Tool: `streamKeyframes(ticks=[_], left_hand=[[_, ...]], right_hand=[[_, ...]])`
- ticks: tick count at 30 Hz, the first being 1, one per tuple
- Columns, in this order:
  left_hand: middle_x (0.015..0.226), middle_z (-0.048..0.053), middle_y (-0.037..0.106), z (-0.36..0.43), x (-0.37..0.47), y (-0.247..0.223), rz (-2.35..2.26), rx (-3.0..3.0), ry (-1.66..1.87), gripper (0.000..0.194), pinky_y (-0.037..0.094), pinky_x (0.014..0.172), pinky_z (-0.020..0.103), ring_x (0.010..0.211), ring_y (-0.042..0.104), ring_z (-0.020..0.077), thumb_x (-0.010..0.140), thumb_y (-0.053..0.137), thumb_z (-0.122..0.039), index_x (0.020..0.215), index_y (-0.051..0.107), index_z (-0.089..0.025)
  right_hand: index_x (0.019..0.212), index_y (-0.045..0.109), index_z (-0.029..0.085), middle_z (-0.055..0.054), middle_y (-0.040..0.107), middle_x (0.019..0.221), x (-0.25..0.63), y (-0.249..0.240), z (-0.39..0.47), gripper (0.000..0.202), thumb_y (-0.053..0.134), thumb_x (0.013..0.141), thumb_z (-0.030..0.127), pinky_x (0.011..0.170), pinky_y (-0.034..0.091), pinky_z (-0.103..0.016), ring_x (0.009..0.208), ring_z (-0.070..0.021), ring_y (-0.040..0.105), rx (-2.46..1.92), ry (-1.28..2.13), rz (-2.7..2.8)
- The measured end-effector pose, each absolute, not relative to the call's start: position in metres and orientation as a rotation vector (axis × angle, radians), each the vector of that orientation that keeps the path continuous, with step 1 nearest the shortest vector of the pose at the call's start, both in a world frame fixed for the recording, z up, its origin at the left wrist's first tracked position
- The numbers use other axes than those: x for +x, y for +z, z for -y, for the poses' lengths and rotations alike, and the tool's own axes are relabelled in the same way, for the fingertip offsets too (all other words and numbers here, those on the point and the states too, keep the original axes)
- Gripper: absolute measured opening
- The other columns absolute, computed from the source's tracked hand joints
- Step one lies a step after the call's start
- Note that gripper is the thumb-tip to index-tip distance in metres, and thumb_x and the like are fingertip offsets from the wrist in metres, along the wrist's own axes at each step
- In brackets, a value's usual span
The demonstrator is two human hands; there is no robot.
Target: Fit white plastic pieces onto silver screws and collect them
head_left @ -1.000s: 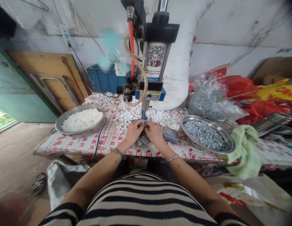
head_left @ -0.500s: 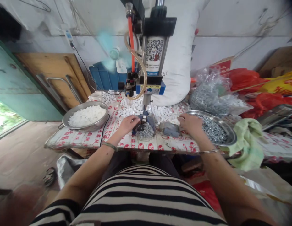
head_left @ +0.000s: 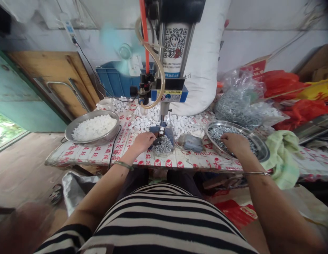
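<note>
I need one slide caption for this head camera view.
Right hand at a round metal bowl of silvery parts; left hand at the blue base under a tall metal press.

The press (head_left: 175, 60) reads "CAUTION", the table cover (head_left: 190, 162) "YONGJUN TOYS".

The right hand (head_left: 236, 144) is held over a steel tray (head_left: 266, 151), small metal pins (head_left: 216, 133) spread below its fingers. The left hand (head_left: 142, 141) is held beside a press (head_left: 176, 53), white pieces (head_left: 144, 121) scattered beyond its fingers.
</note>
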State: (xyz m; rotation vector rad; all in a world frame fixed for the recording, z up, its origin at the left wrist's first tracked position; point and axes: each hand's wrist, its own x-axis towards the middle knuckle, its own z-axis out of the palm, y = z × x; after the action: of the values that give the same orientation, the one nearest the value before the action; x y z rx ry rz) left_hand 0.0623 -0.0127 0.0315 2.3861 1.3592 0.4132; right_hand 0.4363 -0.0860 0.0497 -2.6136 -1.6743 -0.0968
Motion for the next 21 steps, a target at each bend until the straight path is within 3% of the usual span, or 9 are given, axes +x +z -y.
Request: streamKeyframes(ticks=[4,7,10,13,21], left_hand=[[0.084,0.006,0.064,0.017,0.062,0.033,-1.347,2.303,0.581,0.021,0.041,0.075,0.029,0.082,0.058,0.019,0.081,0.043,-0.023,0.08,0.063,-0.017],[0.072,0.001,0.06,0.025,0.066,0.034,-1.201,1.983,0.801,0.018,0.042,0.062,0.024,0.064,0.055,0.0131,0.079,0.045,-0.027,0.079,0.06,-0.017],[0.062,-0.003,0.054,0.038,0.074,0.038,-1.038,1.606,0.872,0.018,0.035,0.048,0.019,0.047,0.045,0.0067,0.074,0.051,-0.032,0.079,0.058,-0.016],[0.06,-0.004,0.051,0.052,0.082,0.043,-0.932,1.426,0.887,0.02,0.029,0.043,0.017,0.043,0.039,0.004,0.07,0.056,-0.033,0.077,0.057,-0.015],[0.051,-0.007,0.043,0.066,0.084,0.042,-0.861,1.394,0.97,0.018,0.029,0.044,0.017,0.043,0.036,0.0036,0.072,0.056,-0.033,0.073,0.055,-0.014]], right_hand=[[0.09,0.069,0.018,-0.018,0.065,0.093,0.444,0.056,0.09,0.021,0.057,0.072,0.016,0.066,0.035,-0.035,0.077,-0.0234,0.058,-2.55,-0.167,1.631],[0.093,0.066,0.016,-0.014,0.066,0.085,0.421,0.066,0.09,0.025,0.05,0.075,0.017,0.069,0.038,-0.035,0.074,-0.0214,0.058,-2.238,-0.193,1.48],[0.092,0.063,0.018,-0.006,0.065,0.082,0.361,0.071,0.087,0.022,0.051,0.074,0.023,0.07,0.043,-0.031,0.072,-0.0167,0.058,-1.684,0.017,1.422],[0.089,0.059,0.019,-0.002,0.063,0.08,0.285,0.068,0.084,0.018,0.052,0.075,0.028,0.069,0.045,-0.029,0.071,-0.0143,0.057,-1.326,0.264,1.424],[0.087,0.058,0.019,-0.002,0.062,0.08,0.21,0.052,0.092,0.014,0.049,0.08,0.028,0.073,0.046,-0.028,0.075,-0.0142,0.057,-1.207,0.369,1.459]])
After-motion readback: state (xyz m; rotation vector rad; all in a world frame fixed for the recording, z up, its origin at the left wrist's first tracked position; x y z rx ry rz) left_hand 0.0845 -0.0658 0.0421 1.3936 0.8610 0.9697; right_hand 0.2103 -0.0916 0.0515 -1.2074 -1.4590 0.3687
